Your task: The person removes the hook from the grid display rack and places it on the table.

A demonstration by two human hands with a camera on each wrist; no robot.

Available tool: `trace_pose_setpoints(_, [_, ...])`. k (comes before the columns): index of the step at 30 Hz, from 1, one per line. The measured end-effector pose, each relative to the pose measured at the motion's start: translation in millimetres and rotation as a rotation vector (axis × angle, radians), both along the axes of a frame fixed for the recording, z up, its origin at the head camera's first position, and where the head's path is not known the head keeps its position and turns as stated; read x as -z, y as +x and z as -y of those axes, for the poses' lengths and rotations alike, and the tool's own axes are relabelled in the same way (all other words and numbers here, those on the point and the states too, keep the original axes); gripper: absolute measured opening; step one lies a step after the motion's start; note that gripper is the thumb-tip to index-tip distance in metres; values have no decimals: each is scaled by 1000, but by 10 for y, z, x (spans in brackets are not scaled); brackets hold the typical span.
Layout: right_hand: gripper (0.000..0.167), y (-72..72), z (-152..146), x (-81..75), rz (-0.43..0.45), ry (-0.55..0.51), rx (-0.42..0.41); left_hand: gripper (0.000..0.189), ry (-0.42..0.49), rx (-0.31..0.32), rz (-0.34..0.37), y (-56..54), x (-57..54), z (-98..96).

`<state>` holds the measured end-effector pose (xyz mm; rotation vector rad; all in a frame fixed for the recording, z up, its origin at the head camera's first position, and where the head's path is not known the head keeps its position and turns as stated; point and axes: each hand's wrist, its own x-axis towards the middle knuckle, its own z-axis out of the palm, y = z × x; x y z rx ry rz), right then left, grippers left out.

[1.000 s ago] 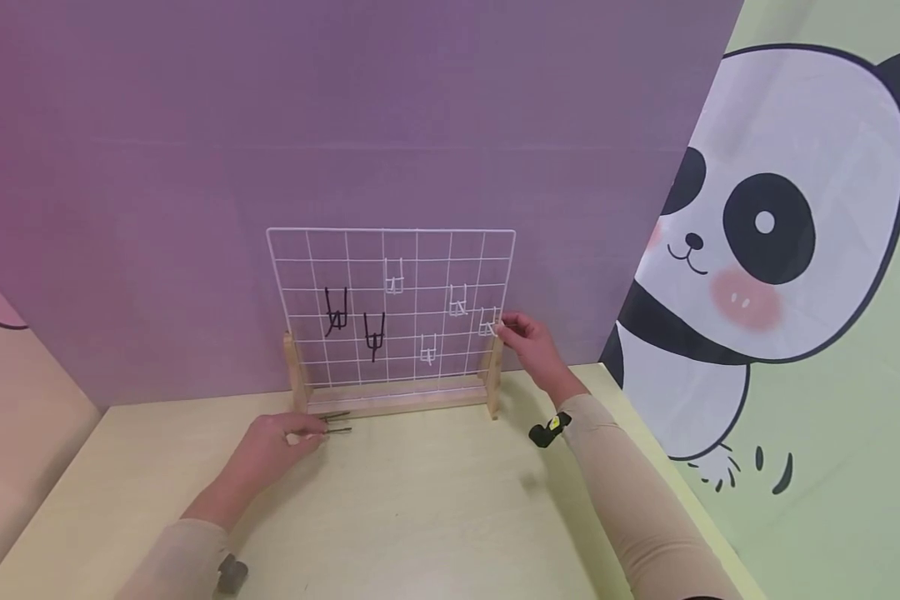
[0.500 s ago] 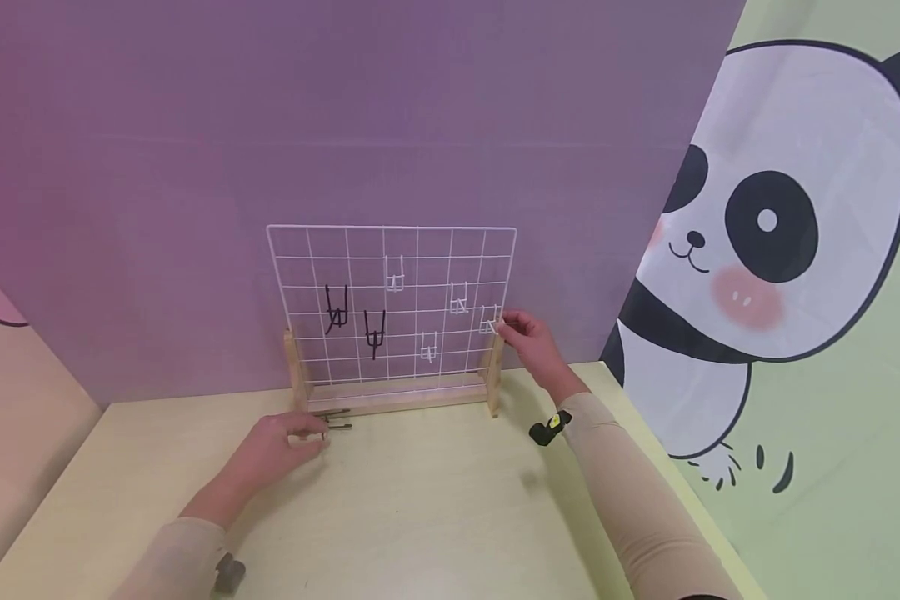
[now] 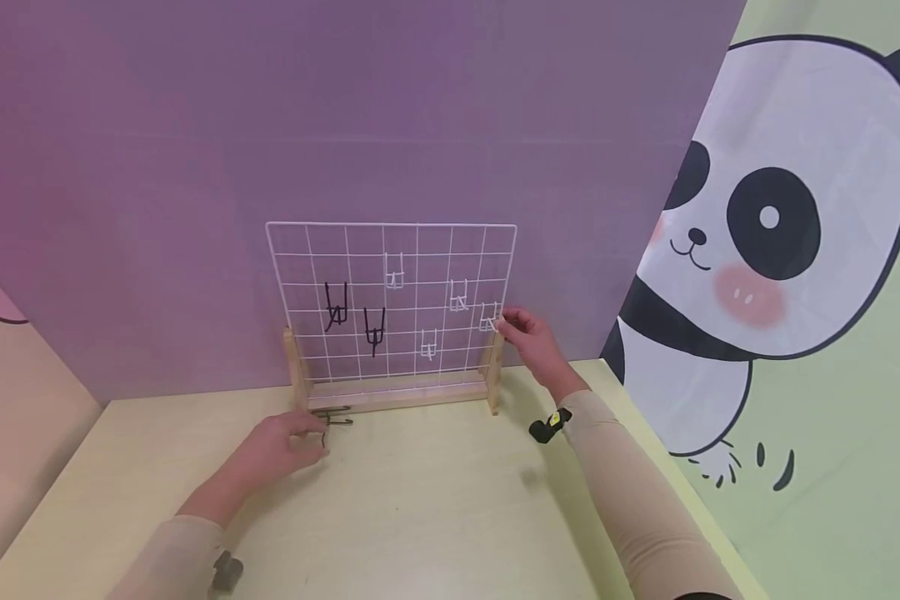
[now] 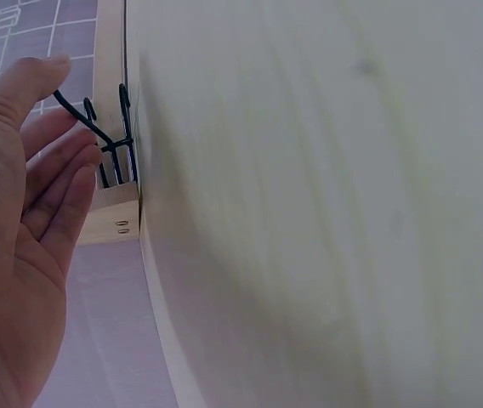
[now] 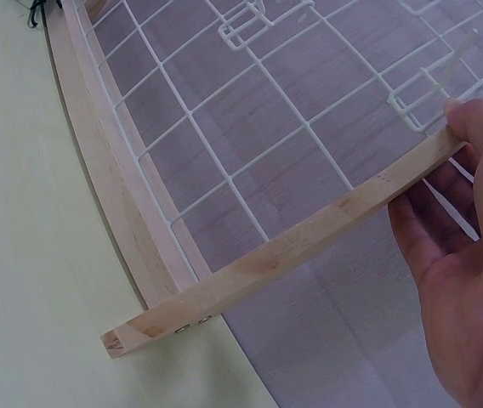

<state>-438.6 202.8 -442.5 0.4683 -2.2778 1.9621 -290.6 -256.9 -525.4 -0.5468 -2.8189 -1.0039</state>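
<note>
My left hand [image 3: 270, 450] is low over the table, just in front of the rack's left foot. Between its thumb and fingers it holds a black wire hook [image 4: 116, 146], with the two prongs pointing away from the palm. Behind stands a white wire grid rack [image 3: 416, 224] in a wooden base. My right hand [image 3: 536, 350] grips the rack's right edge by the wooden post [image 5: 284, 246], thumb in front and fingers behind. Next to that thumb hangs a white hook [image 5: 411, 110].
Two black hooks [image 3: 337, 315] hang on the grid's left half. More white hooks [image 3: 394, 279] hang at its middle and right. The pale table [image 3: 420, 500] meets a purple backdrop [image 3: 420, 108] behind the rack. A panda mural [image 3: 795, 125] covers the right wall.
The black hook has turned slightly in my left hand, and its curved tail now shows between thumb and fingers. My right hand stays at the rack's edge.
</note>
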Motion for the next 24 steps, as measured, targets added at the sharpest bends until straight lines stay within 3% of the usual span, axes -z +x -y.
trace_pose_setpoints(13, [34,-16,2,20,-10,-25,1,43,-115,64,-49,-25,53,-13])
trace_pose_setpoints(24, [32,-24,5,26,-11,-19,3,44,-132,85,-37,-36,55,-30])
